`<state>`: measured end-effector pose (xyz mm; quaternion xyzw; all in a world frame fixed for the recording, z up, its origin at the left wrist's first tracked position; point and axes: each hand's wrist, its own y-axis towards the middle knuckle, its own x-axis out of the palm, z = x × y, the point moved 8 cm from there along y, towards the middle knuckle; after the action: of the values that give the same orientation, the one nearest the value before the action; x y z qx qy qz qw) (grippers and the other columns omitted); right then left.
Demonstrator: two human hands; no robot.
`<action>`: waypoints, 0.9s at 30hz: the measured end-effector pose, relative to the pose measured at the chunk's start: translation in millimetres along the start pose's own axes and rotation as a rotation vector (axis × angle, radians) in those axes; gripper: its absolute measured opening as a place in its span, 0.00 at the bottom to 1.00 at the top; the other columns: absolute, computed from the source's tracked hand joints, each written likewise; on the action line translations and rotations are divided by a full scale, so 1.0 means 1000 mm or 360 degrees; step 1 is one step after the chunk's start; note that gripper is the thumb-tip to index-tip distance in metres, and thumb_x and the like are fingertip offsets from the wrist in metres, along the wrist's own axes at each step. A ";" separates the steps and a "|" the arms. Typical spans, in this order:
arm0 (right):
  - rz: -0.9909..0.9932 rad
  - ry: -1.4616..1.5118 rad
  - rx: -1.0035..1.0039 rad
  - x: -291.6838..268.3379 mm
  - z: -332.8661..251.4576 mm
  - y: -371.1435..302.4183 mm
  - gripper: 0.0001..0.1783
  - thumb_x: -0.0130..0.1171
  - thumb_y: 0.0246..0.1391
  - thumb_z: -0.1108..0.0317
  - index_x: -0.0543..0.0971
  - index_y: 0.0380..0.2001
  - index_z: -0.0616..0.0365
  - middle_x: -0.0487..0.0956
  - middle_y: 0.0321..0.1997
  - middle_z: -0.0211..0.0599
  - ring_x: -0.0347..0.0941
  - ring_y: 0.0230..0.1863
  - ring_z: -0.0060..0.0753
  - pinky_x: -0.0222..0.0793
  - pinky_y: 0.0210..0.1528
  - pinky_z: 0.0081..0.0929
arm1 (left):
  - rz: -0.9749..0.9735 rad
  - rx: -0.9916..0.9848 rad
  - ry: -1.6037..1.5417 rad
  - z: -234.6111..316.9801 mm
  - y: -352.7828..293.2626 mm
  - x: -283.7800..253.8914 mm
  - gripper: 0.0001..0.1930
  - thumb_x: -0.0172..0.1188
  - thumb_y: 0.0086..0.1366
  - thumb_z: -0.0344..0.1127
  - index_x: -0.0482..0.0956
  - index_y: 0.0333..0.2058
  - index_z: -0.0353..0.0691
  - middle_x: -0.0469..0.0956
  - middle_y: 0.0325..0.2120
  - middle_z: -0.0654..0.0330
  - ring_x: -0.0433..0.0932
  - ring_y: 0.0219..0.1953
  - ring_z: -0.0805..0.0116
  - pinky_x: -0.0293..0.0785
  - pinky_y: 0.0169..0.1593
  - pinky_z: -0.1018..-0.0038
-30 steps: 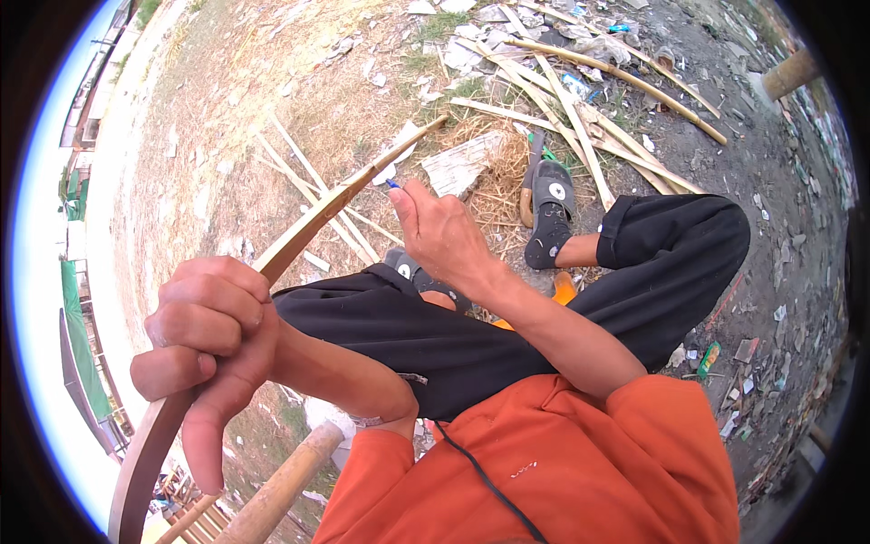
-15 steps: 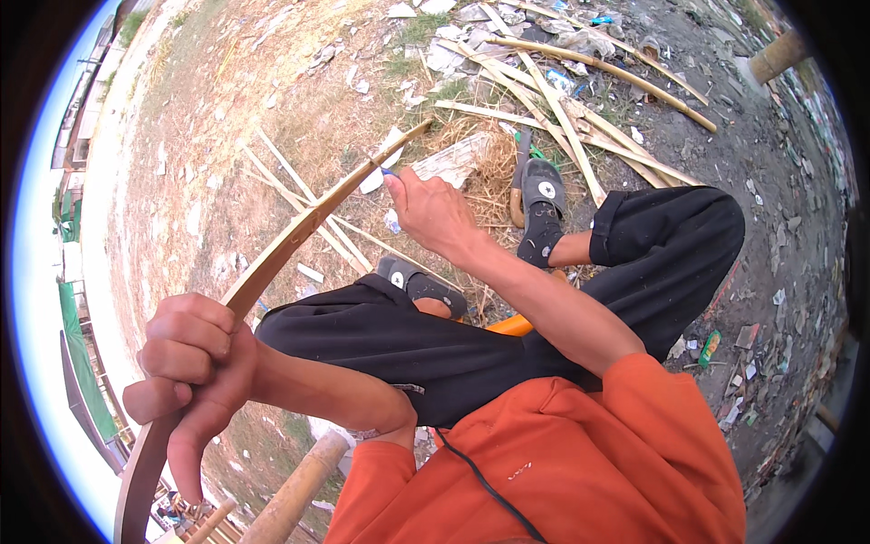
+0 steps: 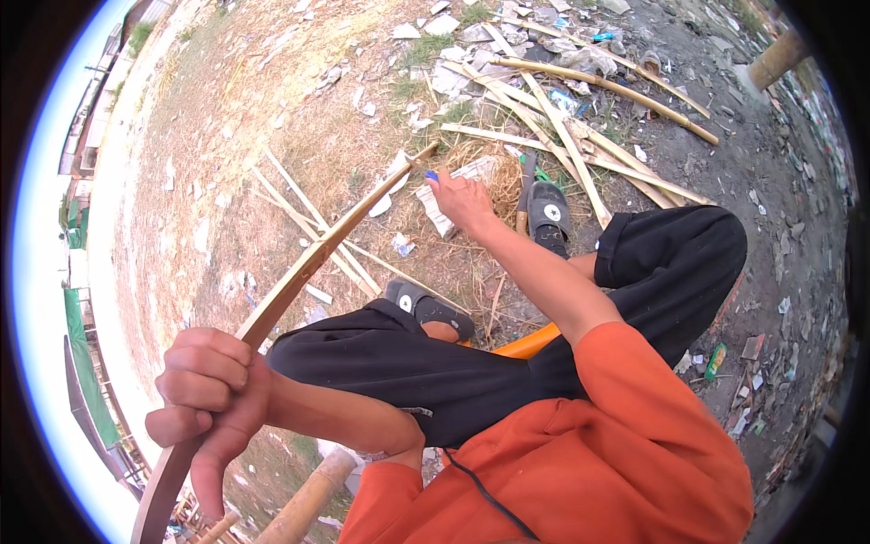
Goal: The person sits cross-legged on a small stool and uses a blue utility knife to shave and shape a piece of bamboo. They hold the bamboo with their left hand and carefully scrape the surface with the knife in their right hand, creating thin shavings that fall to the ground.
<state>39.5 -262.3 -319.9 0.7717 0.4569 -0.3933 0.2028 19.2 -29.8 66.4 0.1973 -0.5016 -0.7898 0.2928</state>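
Gripping the wooden strip (image 3: 290, 292) between lower left and upper centre, my left fingers (image 3: 195, 388) curl round it; my right fingers (image 3: 468, 189) close on a small blue object (image 3: 431, 176) near its tip. A twisting strip could scrape them.

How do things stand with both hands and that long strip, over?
Left hand closed around long strip. Right hand near its far end, holding small blue object, mostly hidden. Loose strips on ground beyond; nothing seen blocking either hand.
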 end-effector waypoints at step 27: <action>-0.0013 0.0770 -0.0133 -0.122 -0.167 -0.108 0.21 0.39 0.65 0.55 0.70 0.31 0.63 0.73 0.17 0.61 0.73 0.24 0.65 0.68 0.29 0.55 | 0.0817 -0.0156 0.0852 0.006 -0.008 -0.011 0.33 0.30 0.59 0.74 0.55 0.23 0.46 0.49 0.09 0.69 0.48 0.08 0.77 0.53 0.14 0.77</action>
<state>-16.5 -162.6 -116.4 0.8325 0.5111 -0.1786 0.1177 22.1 -15.9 62.2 0.2505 -0.4020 -0.6342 0.6111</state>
